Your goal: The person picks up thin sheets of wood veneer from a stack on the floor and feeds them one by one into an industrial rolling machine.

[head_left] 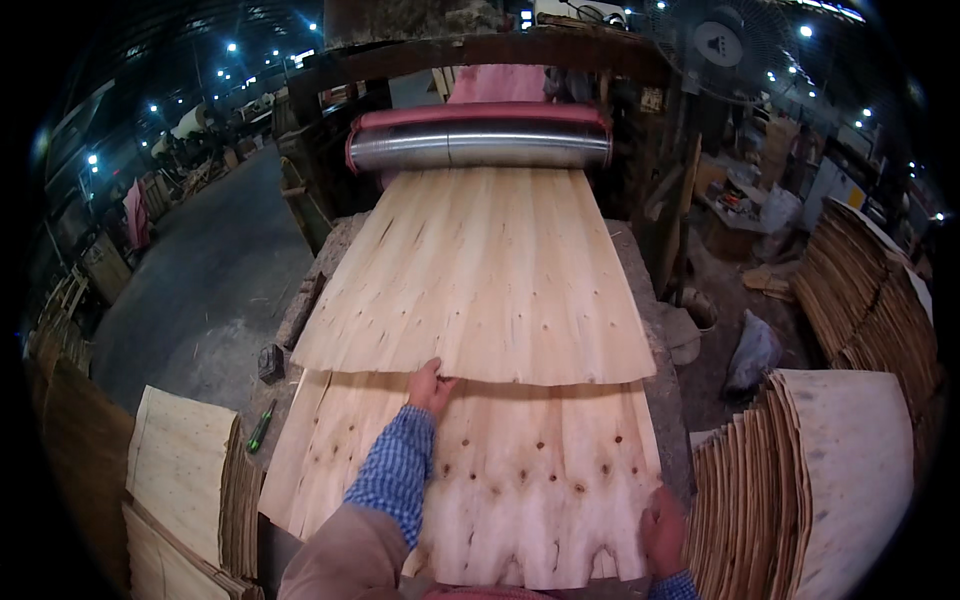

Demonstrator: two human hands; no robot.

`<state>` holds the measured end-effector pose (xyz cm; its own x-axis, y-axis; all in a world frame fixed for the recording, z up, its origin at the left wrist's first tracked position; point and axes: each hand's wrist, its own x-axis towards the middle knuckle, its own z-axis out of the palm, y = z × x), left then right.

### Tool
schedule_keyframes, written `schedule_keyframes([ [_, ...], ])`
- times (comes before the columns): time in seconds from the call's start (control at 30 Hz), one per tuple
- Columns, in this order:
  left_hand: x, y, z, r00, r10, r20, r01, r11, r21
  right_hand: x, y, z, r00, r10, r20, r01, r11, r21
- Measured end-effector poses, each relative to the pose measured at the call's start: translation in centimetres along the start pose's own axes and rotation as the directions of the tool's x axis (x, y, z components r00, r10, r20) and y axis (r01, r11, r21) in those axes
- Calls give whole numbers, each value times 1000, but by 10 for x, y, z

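A pale wood veneer sheet (pixel 480 270) slopes away from me, its far end meeting a shiny metal roller (pixel 485 145). My left hand (pixel 432 388) pinches the near edge of this upper sheet, slightly left of its middle, thumb on top. Beneath it lies a second veneer sheet (pixel 530 500) with dark knots and a ragged near edge. At the right edge of that lower sheet, my right hand (pixel 663 530) is closed with fingers curled round the edge; its fingertips are partly hidden.
Veneer stacks stand at my lower left (pixel 180 470) and lower right (pixel 850 470), with a taller stack (pixel 870 290) behind. A green-handled tool (pixel 262 427) lies left of the sheets. A dark machine frame (pixel 480 50) surrounds the roller, and a fan (pixel 715 45) stands at upper right.
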<state>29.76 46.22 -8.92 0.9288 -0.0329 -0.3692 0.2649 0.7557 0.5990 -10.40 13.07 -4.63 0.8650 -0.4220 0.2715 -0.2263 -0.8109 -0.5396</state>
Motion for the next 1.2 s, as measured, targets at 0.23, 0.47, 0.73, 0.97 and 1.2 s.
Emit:
schedule_keyframes([
  [0.23, -76, -2, -13, 915, -385, -119, 398, 819, 414, 39, 24, -22, 929, 280, 242, -355, 861, 366],
  [0.47, -317, 25, -144, 869, -371, 329, 327, 927, 182, 74, -28, -61, 733, 25, 680, -633, 393, 667],
  [0.73, -411, 11, -142, 913, -206, 351, 269, 952, -142, 85, -88, -121, 815, -103, 570, -566, 67, 822],
  [0.97, -373, 36, -122, 999, -48, 6, 48, 996, -73, 52, 13, -34, 743, -9, 669, -668, 48, 743],
  [1.2, -380, 30, -152, 980, -92, -179, 87, 996, -35, 45, -26, -74, 788, 44, 614, -614, 128, 779],
])
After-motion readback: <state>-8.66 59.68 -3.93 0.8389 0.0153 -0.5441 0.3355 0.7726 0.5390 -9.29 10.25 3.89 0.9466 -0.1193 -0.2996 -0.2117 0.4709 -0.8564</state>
